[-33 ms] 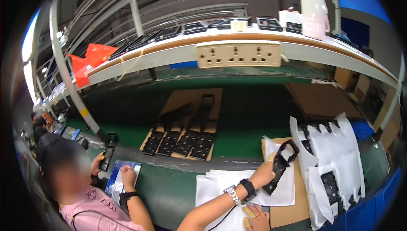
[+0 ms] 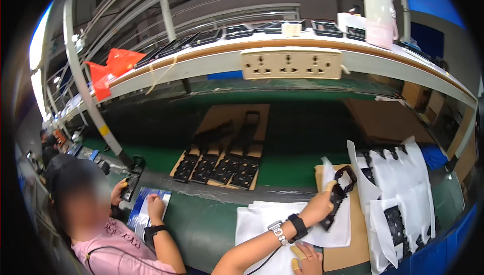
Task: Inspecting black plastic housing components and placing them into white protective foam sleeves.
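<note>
My left hand (image 2: 321,208) reaches across to the right, gripping a black perforated plastic frame (image 2: 338,202) with a loop at its top end. The frame is tilted over a white foam sheet (image 2: 344,229) on a brown cardboard sheet (image 2: 348,260). At the lower edge, my right hand (image 2: 308,260) rests on white sheeting with its fingers laid out; yellow cots cover some fingertips. Just right of the cardboard, more black perforated pieces (image 2: 396,224) lie between layers of white foam (image 2: 411,194).
Several black frames (image 2: 244,171) lie on cardboard (image 2: 214,116) across the green bench. On the left a co-worker in pink (image 2: 113,242) holds a black part (image 2: 132,181). Above runs a shelf with a socket strip (image 2: 291,64) and a pink bottle (image 2: 378,17).
My left hand has tilted the black frame slightly, and its fingers sit higher on it. A corner of white foam now stands up behind it. The whole view has shifted a little.
</note>
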Motion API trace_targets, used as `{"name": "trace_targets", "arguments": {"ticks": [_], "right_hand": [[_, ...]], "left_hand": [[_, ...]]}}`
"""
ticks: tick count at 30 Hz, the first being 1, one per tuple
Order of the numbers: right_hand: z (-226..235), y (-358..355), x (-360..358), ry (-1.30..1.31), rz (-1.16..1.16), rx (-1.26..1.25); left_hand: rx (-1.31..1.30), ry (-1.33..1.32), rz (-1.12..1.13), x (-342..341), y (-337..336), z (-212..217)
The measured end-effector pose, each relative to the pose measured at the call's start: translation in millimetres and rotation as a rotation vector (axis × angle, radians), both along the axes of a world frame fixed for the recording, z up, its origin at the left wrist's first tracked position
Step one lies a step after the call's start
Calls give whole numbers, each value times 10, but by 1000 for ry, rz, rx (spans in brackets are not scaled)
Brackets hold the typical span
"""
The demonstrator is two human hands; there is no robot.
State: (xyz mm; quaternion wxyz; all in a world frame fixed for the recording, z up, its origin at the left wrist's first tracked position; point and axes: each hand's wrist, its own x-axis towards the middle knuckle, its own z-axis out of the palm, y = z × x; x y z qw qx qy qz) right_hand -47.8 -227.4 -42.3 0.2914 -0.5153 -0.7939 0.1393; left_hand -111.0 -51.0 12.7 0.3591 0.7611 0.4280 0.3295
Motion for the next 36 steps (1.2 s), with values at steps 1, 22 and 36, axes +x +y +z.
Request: {"name": "trace_targets", "arguments": {"ticks": [1,22,36], "right_hand": [[10,-10,-3,-11,-6,-83],[67,7,107,40,-11,-151],[-51,13,116,81,44,-180]], "left_hand": [[-41,-84,-33,-50,-91,104],[271,824,547,-1241,-1722,361],[-497,76,328,-1459,-1649,205]]}}
